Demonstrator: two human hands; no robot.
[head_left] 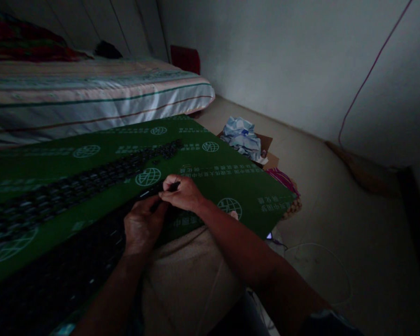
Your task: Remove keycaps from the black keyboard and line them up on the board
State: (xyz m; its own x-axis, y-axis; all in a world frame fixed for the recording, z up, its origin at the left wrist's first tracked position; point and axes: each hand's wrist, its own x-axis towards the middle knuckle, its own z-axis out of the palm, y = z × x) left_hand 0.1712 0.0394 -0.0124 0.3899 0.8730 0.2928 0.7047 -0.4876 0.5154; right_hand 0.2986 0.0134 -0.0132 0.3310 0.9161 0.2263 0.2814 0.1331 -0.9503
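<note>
A green printed board (231, 182) lies across my lap. A long row of small black parts (91, 179) runs along it from the left toward the middle. My left hand (142, 228) is closed around a dark strip (73, 275) at the board's near edge. My right hand (184, 193) pinches a small black piece (173, 187) just above the left hand's fingers. The two hands touch each other. The room is dim, and what the small black parts are stays unclear.
A bed with a striped cover (91, 93) stands behind the board. A cardboard box with crumpled blue cloth (243, 135) sits on the floor to the right. A white cable (318, 252) loops on the floor. A pink cord (371, 70) runs down the wall.
</note>
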